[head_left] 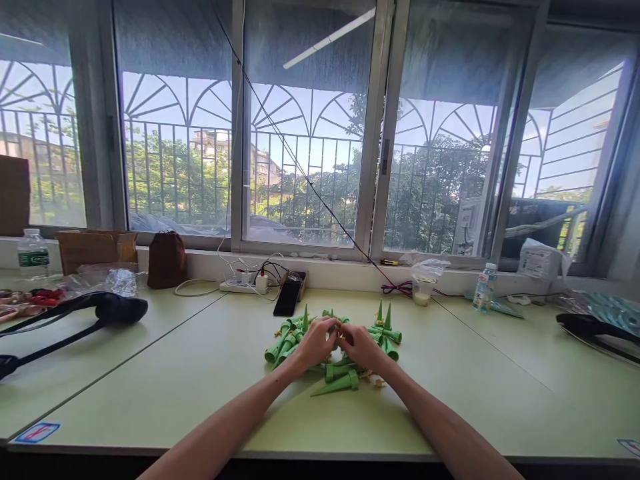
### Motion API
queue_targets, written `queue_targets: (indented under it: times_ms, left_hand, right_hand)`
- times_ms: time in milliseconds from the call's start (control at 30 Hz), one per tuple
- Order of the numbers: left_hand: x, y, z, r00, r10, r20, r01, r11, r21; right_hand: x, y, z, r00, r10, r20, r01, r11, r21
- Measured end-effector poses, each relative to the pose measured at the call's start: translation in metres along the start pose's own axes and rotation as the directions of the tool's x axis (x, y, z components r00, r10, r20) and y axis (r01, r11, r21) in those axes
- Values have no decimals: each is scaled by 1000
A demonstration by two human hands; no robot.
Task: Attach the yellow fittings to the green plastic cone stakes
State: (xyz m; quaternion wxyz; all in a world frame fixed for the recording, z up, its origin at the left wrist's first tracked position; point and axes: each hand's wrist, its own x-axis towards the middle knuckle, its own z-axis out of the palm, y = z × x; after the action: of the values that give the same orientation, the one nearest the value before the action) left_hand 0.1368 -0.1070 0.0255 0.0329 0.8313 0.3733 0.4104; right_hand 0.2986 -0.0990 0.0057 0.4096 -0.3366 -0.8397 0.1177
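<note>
A heap of several green plastic cone spikes (285, 342) lies on the pale green table (200, 393) in front of me. My left hand (316, 343) and my right hand (361, 347) meet over the middle of the heap, fingers curled and pinched together on a small piece I cannot make out. One long green spike (336, 385) lies on its side just below my hands. A few spikes stand upright (387, 316) behind my right hand. Small pale bits (379, 382) lie near my right wrist.
A black phone (287, 296) and a white power strip (243, 285) with cables sit behind the heap. Water bottles (33, 253) (484, 287), a brown pouch (167, 260), a cardboard box (95, 248), a plastic cup in a bag (424, 285) and black bags (75, 317) (597, 330) line the sides.
</note>
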Motion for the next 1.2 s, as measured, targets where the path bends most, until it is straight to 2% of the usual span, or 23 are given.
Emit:
queue_targets:
  times_ms: [700,1200]
  left_hand:
    - [-1,-6,4,1000,10,21,-10,1000,10]
    - [-1,-8,6,999,24,36,-26,999,35]
  right_hand:
    - [-1,-1,0,1000,-22,8,22,1000,-20]
    - [-1,-4,-1,999,11,30,-11,1000,-18]
